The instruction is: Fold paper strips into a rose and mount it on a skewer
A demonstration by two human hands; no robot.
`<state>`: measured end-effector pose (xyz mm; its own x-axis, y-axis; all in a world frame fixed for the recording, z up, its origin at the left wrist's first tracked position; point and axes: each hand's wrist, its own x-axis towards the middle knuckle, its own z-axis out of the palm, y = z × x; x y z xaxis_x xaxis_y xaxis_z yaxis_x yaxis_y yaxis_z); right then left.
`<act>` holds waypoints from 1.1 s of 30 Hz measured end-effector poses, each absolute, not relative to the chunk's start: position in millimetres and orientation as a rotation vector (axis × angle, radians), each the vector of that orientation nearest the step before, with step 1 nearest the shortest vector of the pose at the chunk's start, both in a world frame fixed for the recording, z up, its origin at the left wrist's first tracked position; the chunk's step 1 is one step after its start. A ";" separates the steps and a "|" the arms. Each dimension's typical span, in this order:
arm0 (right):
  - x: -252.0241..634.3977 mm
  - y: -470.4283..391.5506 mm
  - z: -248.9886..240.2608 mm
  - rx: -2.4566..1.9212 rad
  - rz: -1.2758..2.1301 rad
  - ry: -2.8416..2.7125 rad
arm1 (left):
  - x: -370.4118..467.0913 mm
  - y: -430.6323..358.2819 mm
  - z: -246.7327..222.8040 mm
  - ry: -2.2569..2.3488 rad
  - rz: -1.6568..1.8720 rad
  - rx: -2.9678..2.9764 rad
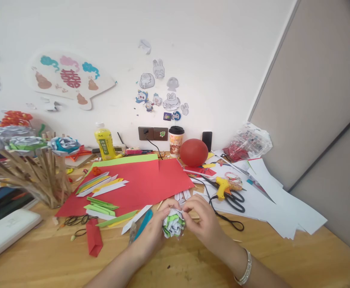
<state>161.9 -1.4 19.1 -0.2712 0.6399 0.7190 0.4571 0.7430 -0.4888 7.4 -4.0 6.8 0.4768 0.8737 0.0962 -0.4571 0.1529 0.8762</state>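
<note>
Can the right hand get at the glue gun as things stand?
Probably yes: the glue gun lies on top, just beyond the right hand, with only its low cord between. That hand is at the flower, though, and scissors lie by the gun.

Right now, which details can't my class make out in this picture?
Head view:
Far side of the round green-and-white paper flower: turned away.
Its upper left: covered by the bare left hand.
White rectangular case: cut off by the left edge.
Fine print on the yellow plastic bottle: too small.
</note>
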 end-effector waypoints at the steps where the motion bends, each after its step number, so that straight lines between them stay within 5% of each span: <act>1: 162.0 -1.4 19.0 -0.850 0.216 -1.912 | 7.5 -4.2 7.5 0.488 1.013 1.015; 33: 157.6 -5.2 21.0 -0.932 -0.222 -2.003 | 10.1 -1.0 6.3 0.571 1.034 0.920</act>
